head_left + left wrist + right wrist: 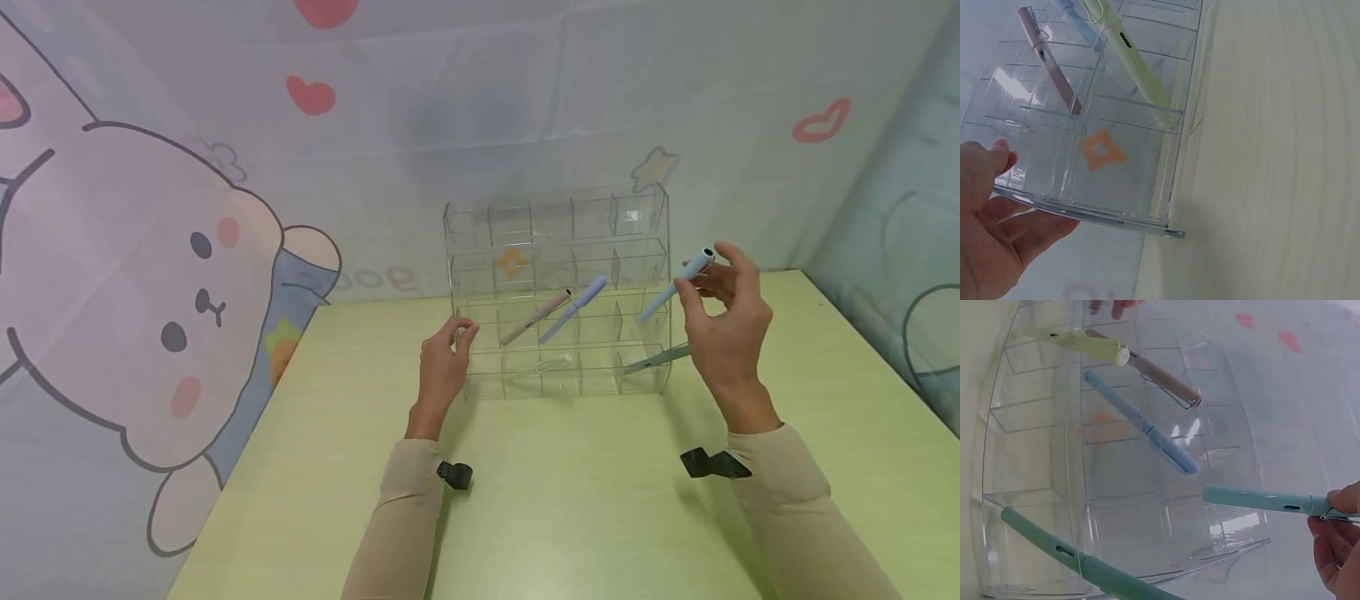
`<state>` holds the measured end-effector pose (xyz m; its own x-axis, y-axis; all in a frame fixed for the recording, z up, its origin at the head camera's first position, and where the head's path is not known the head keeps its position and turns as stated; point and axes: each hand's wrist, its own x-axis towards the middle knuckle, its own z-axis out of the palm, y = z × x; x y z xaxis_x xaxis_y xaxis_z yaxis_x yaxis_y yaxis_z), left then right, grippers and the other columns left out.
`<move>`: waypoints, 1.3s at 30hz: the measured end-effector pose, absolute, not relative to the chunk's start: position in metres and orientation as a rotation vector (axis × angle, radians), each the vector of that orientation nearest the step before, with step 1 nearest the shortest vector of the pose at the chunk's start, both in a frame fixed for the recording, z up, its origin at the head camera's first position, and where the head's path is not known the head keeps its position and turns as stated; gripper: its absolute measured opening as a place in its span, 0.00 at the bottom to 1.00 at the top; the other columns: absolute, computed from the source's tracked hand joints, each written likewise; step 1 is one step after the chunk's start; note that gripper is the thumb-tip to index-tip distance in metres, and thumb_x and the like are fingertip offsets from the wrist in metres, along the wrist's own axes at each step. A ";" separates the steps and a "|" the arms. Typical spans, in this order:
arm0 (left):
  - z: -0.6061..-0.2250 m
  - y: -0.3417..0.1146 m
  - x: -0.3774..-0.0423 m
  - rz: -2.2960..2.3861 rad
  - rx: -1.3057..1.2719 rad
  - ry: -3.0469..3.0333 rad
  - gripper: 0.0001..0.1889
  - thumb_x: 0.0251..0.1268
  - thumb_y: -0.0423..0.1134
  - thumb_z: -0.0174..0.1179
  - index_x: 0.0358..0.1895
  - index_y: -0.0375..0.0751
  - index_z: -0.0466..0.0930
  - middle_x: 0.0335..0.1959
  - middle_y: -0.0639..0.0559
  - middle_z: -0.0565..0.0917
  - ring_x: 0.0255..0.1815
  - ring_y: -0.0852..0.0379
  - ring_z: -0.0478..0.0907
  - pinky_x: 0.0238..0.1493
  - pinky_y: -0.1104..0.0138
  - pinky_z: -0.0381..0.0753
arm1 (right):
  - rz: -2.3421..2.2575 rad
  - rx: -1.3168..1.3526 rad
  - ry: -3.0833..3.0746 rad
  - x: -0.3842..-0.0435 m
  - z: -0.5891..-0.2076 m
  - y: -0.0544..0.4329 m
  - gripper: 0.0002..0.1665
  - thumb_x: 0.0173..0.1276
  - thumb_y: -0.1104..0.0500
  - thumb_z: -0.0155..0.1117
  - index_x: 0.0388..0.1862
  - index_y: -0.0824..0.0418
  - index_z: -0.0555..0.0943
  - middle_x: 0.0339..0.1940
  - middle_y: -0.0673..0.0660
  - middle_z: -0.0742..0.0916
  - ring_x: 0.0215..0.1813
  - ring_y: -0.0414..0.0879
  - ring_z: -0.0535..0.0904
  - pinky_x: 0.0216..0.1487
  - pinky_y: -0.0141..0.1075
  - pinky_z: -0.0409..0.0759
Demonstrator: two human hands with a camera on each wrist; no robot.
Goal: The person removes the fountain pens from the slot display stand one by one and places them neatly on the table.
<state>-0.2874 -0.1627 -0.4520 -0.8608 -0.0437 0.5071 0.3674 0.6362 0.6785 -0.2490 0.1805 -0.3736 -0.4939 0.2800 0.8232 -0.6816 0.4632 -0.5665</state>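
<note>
The right hand [726, 325] pinches a light blue pen [1254, 498] near its upper end, between thumb and fingers. The pen is tilted over the right portion of a clear tiered rack [555, 271]; whether its lower end has entered a compartment cannot be determined. The left hand [442, 358] grips the rack's left side panel, thumb on the inner face and fingers outside. A pinkish-brown pen [536, 317] and a lavender-blue pen [574, 308] lean in the second tier from the bottom. The bottom tier holds a yellow pen [1125, 53] and, in its rightmost compartment, a green pen [657, 359].
</note>
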 end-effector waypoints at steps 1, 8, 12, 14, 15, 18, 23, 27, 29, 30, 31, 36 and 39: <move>-0.452 -0.163 -0.287 -1.134 -0.253 -2.372 0.11 0.76 0.47 0.58 0.46 0.44 0.83 0.33 0.43 0.85 0.16 0.64 0.50 0.18 0.66 0.55 | 1.215 0.358 -1.710 -0.248 -0.372 0.180 0.27 0.65 0.74 0.67 0.63 0.69 0.74 0.46 0.67 0.86 0.45 0.30 0.81 0.52 0.28 0.76; -0.450 -0.162 -0.287 -1.131 -0.256 -2.368 0.10 0.76 0.46 0.57 0.46 0.44 0.83 0.46 0.41 0.87 0.33 0.47 0.84 0.32 0.57 0.74 | 1.224 0.375 -1.686 -0.243 -0.368 0.176 0.24 0.66 0.75 0.65 0.61 0.71 0.76 0.45 0.66 0.85 0.46 0.34 0.81 0.50 0.27 0.78; -0.451 -0.162 -0.288 -1.139 -0.263 -2.369 0.10 0.76 0.46 0.57 0.46 0.45 0.83 0.47 0.41 0.87 0.46 0.38 0.85 0.38 0.53 0.78 | 1.245 0.403 -1.674 -0.243 -0.368 0.175 0.25 0.67 0.77 0.63 0.62 0.72 0.75 0.44 0.67 0.84 0.46 0.36 0.81 0.43 0.22 0.78; -0.451 -0.162 -0.288 -1.139 -0.264 -2.369 0.10 0.76 0.46 0.57 0.46 0.45 0.83 0.46 0.40 0.87 0.49 0.38 0.84 0.36 0.53 0.77 | 1.265 0.428 -1.664 -0.243 -0.367 0.174 0.25 0.66 0.78 0.62 0.62 0.73 0.74 0.43 0.68 0.83 0.46 0.37 0.81 0.42 0.22 0.78; -0.450 -0.162 -0.287 -1.137 -0.265 -2.369 0.10 0.76 0.46 0.57 0.46 0.45 0.83 0.46 0.40 0.87 0.51 0.38 0.83 0.34 0.53 0.77 | 1.274 0.438 -1.661 -0.242 -0.367 0.173 0.25 0.66 0.78 0.62 0.62 0.73 0.74 0.43 0.68 0.83 0.46 0.38 0.81 0.41 0.22 0.79; -0.450 -0.163 -0.287 -1.129 -0.268 -2.363 0.11 0.76 0.47 0.57 0.46 0.45 0.83 0.47 0.41 0.87 0.49 0.39 0.84 0.36 0.53 0.78 | 1.309 0.458 -1.669 -0.241 -0.367 0.170 0.26 0.67 0.79 0.60 0.64 0.72 0.73 0.44 0.65 0.82 0.46 0.39 0.80 0.41 0.24 0.80; -0.451 -0.163 -0.286 -1.139 -0.281 -2.354 0.11 0.76 0.46 0.57 0.46 0.44 0.83 0.38 0.41 0.87 0.14 0.59 0.62 0.41 0.50 0.78 | 1.397 0.482 -1.726 -0.236 -0.370 0.164 0.28 0.70 0.78 0.56 0.68 0.69 0.68 0.44 0.51 0.79 0.46 0.41 0.79 0.39 0.26 0.81; -0.452 -0.163 -0.285 -1.140 -0.288 -2.351 0.10 0.76 0.45 0.58 0.45 0.44 0.83 0.40 0.42 0.87 0.14 0.65 0.50 0.43 0.49 0.79 | 1.453 0.500 -1.758 -0.233 -0.371 0.158 0.30 0.71 0.78 0.52 0.70 0.67 0.63 0.46 0.50 0.76 0.46 0.43 0.77 0.39 0.26 0.81; -0.451 -0.163 -0.286 -1.134 -0.290 -2.349 0.10 0.76 0.45 0.58 0.45 0.44 0.83 0.40 0.42 0.87 0.14 0.65 0.50 0.41 0.50 0.78 | 1.463 0.510 -1.775 -0.232 -0.371 0.155 0.30 0.72 0.78 0.51 0.70 0.68 0.61 0.46 0.53 0.76 0.46 0.43 0.76 0.39 0.25 0.81; -0.451 -0.163 -0.286 -1.130 -0.289 -2.350 0.10 0.76 0.45 0.57 0.45 0.44 0.83 0.42 0.42 0.87 0.15 0.65 0.52 0.42 0.50 0.78 | 1.470 0.516 -1.783 -0.232 -0.371 0.153 0.30 0.72 0.78 0.50 0.70 0.69 0.60 0.46 0.54 0.76 0.46 0.43 0.76 0.39 0.26 0.81; -0.451 -0.163 -0.286 -1.128 -0.288 -2.351 0.10 0.76 0.45 0.57 0.45 0.44 0.83 0.41 0.42 0.87 0.15 0.64 0.52 0.41 0.51 0.77 | 1.482 0.520 -1.789 -0.231 -0.371 0.151 0.29 0.72 0.78 0.50 0.70 0.70 0.60 0.46 0.55 0.76 0.45 0.43 0.75 0.39 0.26 0.81; -0.451 -0.163 -0.287 -1.128 -0.278 -2.361 0.10 0.76 0.46 0.57 0.45 0.44 0.83 0.45 0.44 0.87 0.19 0.61 0.60 0.45 0.51 0.78 | 1.509 0.568 -1.867 -0.226 -0.371 0.143 0.29 0.73 0.79 0.47 0.70 0.74 0.56 0.48 0.59 0.74 0.45 0.44 0.75 0.39 0.28 0.82; -0.451 -0.164 -0.287 -1.137 -0.274 -2.363 0.10 0.76 0.46 0.57 0.45 0.44 0.83 0.46 0.44 0.87 0.19 0.56 0.69 0.50 0.48 0.79 | 1.522 0.587 -1.915 -0.223 -0.372 0.138 0.29 0.73 0.79 0.47 0.70 0.75 0.56 0.51 0.62 0.73 0.45 0.44 0.75 0.40 0.28 0.82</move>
